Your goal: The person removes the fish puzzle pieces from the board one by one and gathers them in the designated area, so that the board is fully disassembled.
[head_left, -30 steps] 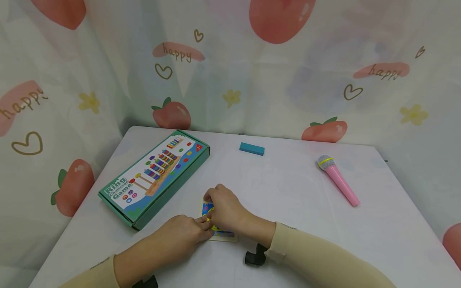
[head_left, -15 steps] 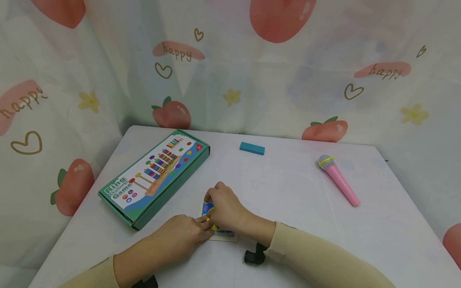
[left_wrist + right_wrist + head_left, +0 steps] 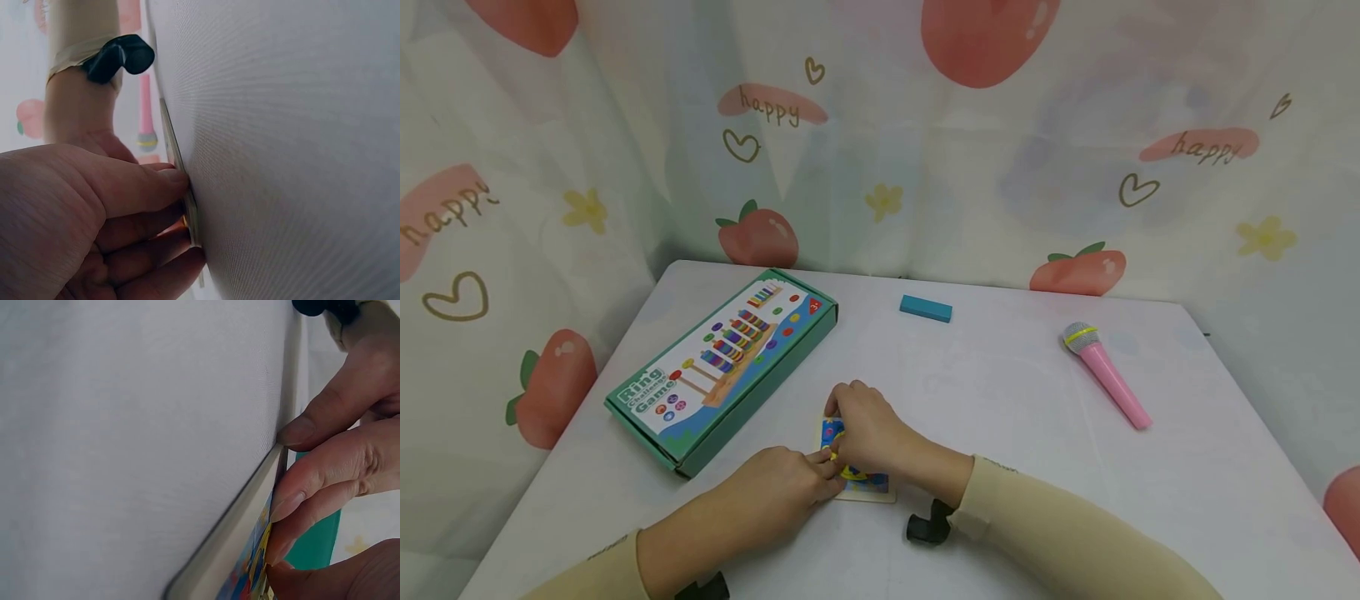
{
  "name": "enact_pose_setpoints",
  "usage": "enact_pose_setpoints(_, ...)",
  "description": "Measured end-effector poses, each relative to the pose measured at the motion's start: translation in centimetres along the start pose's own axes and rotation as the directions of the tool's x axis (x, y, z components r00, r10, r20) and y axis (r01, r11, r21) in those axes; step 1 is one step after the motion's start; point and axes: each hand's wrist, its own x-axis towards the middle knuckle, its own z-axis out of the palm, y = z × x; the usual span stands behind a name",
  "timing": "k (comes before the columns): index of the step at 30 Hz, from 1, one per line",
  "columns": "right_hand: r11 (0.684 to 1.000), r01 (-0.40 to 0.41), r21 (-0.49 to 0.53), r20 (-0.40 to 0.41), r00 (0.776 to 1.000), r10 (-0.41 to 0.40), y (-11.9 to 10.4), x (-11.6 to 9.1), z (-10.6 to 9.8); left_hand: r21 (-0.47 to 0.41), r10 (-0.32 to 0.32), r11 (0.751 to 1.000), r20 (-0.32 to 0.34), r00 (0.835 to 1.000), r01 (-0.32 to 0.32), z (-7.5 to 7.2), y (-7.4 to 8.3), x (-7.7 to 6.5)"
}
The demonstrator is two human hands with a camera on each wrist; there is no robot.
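Note:
A small flat picture board (image 3: 868, 490), blue and yellow with a pale border, lies on the white table in the head view. My left hand (image 3: 782, 483) holds its left side: in the left wrist view the thumb rests at the board's edge (image 3: 176, 144), and in the right wrist view two fingertips (image 3: 290, 503) touch the picture. From the far right, my right hand (image 3: 872, 433) arches over the board with bent fingers. Its thumb (image 3: 300, 581) meets a yellow part of the picture, close to the left fingertips. Whatever the right fingertips pinch is hidden.
A green Ring Challenge Game box (image 3: 730, 367) lies at the left. Toward the back sits a blue block (image 3: 926, 308), and a pink toy microphone (image 3: 1108, 379) lies at the right. A printed cloth (image 3: 970, 183) hangs behind the table.
The right hand's fingers have shifted slightly over the board, and its wrist has moved a little. Left hand, board and surrounding objects look the same.

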Motion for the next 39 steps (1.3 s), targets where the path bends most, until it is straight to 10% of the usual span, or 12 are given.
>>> enact_pose_setpoints(39,0.925,0.000,0.379,-0.083,0.996,0.034,3.0,0.1,-2.6,-0.079,-0.077,0.993,0.145,0.986,0.089,-0.6,0.3,0.3)
